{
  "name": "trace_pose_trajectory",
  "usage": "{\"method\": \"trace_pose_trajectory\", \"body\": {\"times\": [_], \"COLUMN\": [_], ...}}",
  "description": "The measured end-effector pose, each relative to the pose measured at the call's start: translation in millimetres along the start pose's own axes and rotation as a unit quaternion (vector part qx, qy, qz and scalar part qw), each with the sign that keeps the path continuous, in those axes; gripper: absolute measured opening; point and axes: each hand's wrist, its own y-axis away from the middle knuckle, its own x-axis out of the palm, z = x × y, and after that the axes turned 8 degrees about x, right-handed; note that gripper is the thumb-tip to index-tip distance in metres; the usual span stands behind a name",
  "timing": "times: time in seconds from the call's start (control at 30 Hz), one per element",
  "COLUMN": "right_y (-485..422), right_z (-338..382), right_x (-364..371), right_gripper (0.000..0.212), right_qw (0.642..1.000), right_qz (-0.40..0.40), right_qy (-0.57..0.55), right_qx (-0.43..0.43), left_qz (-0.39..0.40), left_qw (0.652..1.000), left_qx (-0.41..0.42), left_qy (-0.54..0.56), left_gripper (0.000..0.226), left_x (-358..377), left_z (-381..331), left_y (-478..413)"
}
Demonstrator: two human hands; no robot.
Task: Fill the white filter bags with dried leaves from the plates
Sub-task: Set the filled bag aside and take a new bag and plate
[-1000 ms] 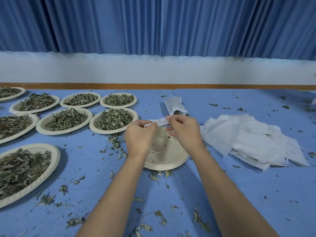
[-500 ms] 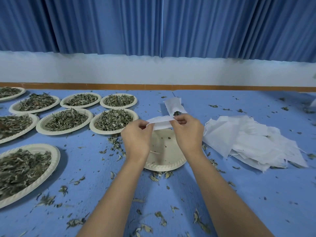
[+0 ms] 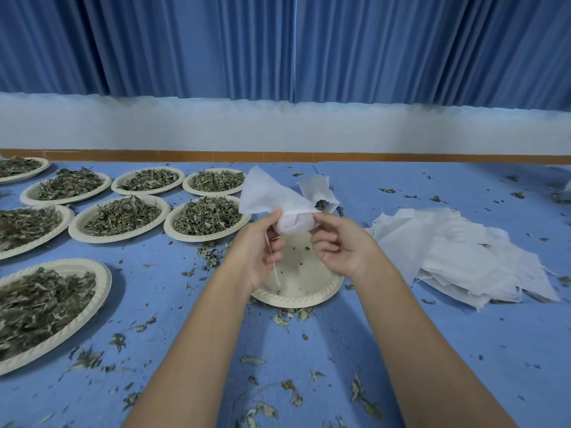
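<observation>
In the head view, at centre frame, the filter bag (image 3: pixel 272 199) had opened from a flat folded strip into a puffed sheet above the nearly bare plate (image 3: pixel 309 299). The fingers of the left hand (image 3: pixel 256 248) and right hand (image 3: pixel 343 245) were pinched on its lower edge, probably spreading the mouth, with filling not yet begun.

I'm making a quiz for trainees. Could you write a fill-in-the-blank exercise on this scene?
The left hand and right hand hold one filter bag over a plate that is nearly ____.
The pile of spare bags lies on the person's ____ side.
The heaped plates of dried leaves sit on the ____ side.
Missing: empty; right; left.
</observation>
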Motion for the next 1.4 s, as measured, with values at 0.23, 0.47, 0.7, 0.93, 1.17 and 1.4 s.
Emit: {"method": "trace_pose_trajectory", "body": {"times": [0.23, 0.47, 0.7, 0.93, 1.17, 1.4], "right_y": [-2, 0, -2, -4, -5, -9], "right_z": [-7, -8, -23, -29, -33, -29], "right_x": [8, 9, 15, 14, 15, 9], "right_gripper": [0.018, 0.030, 0.029, 0.008, 0.017, 0.030], "right_qw": [0.975, 0.984, 0.800, 0.731, 0.595, 0.566], "right_qz": [-0.043, 0.041, -0.165, -0.196, -0.233, -0.272], "right_qy": [0.212, 0.135, 0.504, 0.550, 0.639, 0.653], "right_qx": [-0.055, -0.107, -0.281, -0.354, -0.428, -0.423], "left_qz": [-0.079, -0.004, -0.149, -0.204, -0.146, -0.145], "left_qw": [0.989, 0.985, 0.894, 0.731, 0.663, 0.729], "left_qx": [0.060, 0.100, 0.255, 0.372, 0.363, 0.368], "left_qy": [0.106, -0.139, -0.337, -0.535, -0.639, -0.559], "left_gripper": [0.016, 0.006, 0.027, 0.042, 0.021, 0.021], "left_x": [1, 1, 0, -2, 0, -7], "left_z": [7, 6, 14, 22, 22, 18], "left_y": [-6, -1, 2, 4, 7, 3]}}
